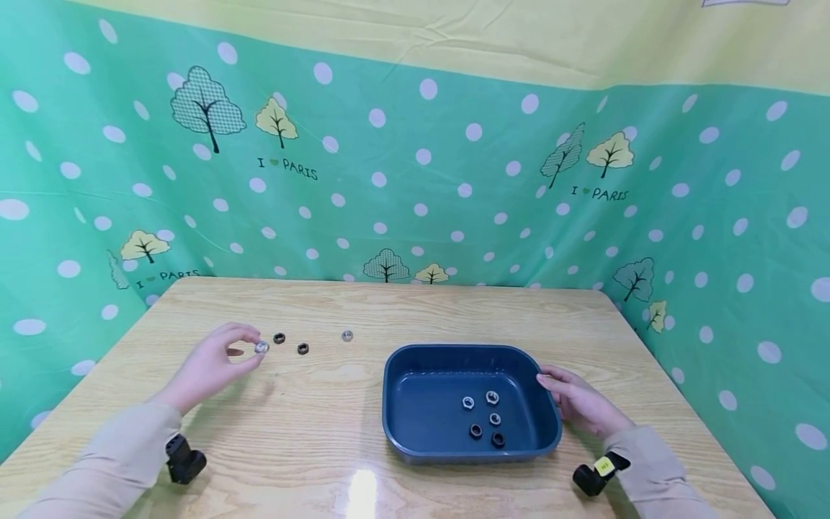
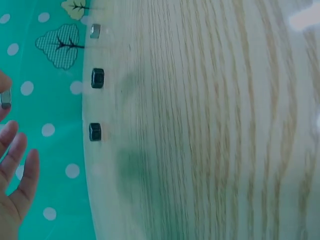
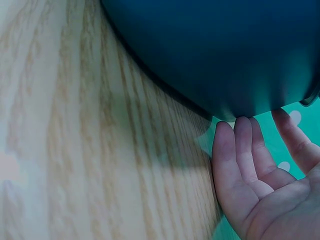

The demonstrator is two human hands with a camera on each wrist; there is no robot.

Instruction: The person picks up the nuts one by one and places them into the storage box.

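Note:
Between thumb and forefinger, my left hand (image 1: 217, 360) pinches a silver nut (image 1: 261, 347), held above the table at the left; in the left wrist view the nut (image 2: 5, 99) shows at the edge between the fingertips. Two black nuts (image 1: 302, 348) lie just right of that hand, and a silver nut (image 1: 347, 335) lies farther right. My right hand (image 1: 580, 400) grips the right side of a dark blue tray (image 1: 472, 455), thumb over the rim, fingertips (image 3: 243, 131) against the outer wall. Inside the tray are several nuts, silver (image 1: 492, 397) and black (image 1: 498, 440).
The wood-grain table (image 1: 292, 447) carries everything. A green and yellow curtain (image 1: 415, 166) with dots and printed trees hangs behind it and along both sides. Each wrist wears a small black camera (image 1: 184, 460).

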